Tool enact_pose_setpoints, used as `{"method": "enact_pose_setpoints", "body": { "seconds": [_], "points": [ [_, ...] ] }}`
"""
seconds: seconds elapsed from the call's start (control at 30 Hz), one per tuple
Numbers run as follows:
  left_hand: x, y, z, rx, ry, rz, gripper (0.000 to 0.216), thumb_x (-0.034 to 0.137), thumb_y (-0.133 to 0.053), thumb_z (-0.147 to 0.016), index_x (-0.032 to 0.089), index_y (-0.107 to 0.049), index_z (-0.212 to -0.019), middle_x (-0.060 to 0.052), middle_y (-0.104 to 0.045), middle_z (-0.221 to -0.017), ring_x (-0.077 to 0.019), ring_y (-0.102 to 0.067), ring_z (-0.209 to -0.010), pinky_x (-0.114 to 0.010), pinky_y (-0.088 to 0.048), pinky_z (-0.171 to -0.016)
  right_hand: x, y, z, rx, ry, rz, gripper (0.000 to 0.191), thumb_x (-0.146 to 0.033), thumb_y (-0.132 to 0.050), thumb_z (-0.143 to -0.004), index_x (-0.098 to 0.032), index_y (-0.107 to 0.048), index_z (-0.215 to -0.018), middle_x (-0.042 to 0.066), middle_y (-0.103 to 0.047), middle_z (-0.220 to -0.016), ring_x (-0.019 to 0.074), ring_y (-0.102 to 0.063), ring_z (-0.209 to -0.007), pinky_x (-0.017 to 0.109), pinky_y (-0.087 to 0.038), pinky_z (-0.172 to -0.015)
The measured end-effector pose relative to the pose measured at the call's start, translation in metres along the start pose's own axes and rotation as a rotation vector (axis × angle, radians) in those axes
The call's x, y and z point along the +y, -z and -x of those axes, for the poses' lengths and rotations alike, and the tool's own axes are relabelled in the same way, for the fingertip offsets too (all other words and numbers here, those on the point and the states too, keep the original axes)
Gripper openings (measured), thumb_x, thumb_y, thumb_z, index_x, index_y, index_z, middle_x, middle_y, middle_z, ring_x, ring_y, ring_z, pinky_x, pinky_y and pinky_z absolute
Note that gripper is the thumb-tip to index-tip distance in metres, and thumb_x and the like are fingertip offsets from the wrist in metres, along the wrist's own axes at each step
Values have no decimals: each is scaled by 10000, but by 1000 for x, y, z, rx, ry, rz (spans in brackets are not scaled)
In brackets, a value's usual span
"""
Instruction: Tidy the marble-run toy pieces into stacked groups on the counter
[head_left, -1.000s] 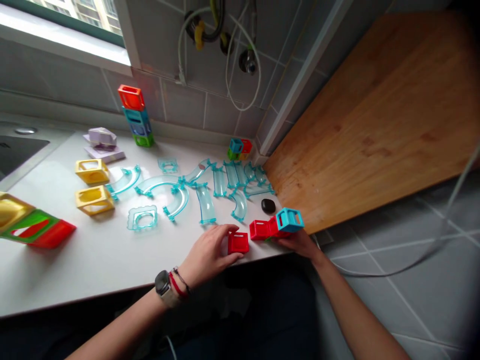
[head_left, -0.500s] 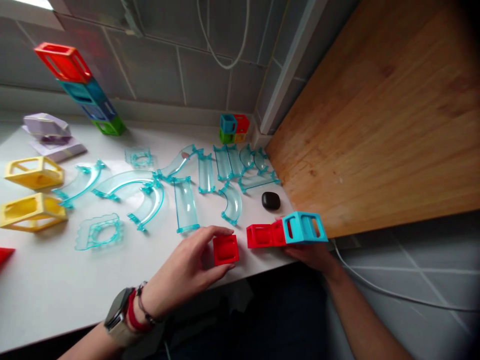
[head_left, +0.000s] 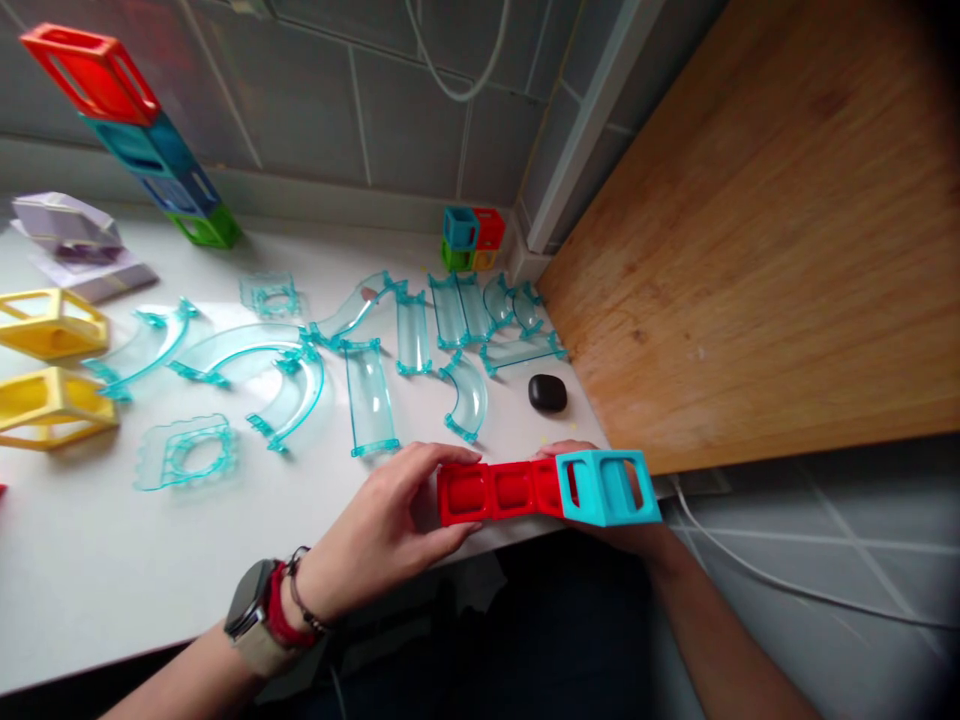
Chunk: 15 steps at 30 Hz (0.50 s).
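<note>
At the surface's 6 o'clock edge, the left hand pinches the red cube against the red-and-blue row the right hand grips underneath. Best keep faces square, pushing toward 3 o'clock.

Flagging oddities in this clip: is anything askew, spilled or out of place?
Nothing spilled or broken. The row of red cubes and blue cube, held at both ends, overhangs the white counter edge. A small black case sits among clear track pieces.
</note>
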<state>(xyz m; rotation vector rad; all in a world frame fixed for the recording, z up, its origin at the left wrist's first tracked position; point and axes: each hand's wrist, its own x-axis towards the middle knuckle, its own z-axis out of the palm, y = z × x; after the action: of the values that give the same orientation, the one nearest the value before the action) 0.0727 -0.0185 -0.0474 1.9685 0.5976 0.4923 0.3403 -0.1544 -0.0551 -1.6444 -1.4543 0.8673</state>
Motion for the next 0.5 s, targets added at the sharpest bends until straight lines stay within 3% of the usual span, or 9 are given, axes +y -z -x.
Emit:
{"method": "enact_pose_setpoints", "body": {
  "seconds": [0.17, 0.33, 0.5],
  "points": [
    [-1, -2, 0, -2, -7, -3, 467, 294, -740, -847, 290, -574, -1283, -63, -662, -1293, -262, -651, -1164, -393, -532, -1009, 5, 2, 1, 28, 51, 123, 547, -413, -840, -761, -299, -656, -1264, 85, -736, -1232, 345, -719, -1065, 484, -620, -933],
    [-3, -5, -1, 2, 5, -19, 506, 409, -787, -818, 274, -573, -1256, -79, -670, -1253, -275, -663, -1110, -395, -547, -953, 12, -1, 2, 32, 68, 392, 413, -375, -814, -767, -300, -730, -1164, 89, -754, -1210, 392, -702, -1101, 586, -535, -1028],
    [-1, -6, -1, 23, 13, -72, 450, 431, -771, -830, 252, -580, -1195, -83, -683, -1180, -262, -673, -1026, -380, -546, -883, 14, -6, 1, -20, 164, 524, 431, -379, -770, -827, -254, -719, -1236, 115, -765, -1196, 352, -727, -1078, 511, -592, -951]
  ]
}}
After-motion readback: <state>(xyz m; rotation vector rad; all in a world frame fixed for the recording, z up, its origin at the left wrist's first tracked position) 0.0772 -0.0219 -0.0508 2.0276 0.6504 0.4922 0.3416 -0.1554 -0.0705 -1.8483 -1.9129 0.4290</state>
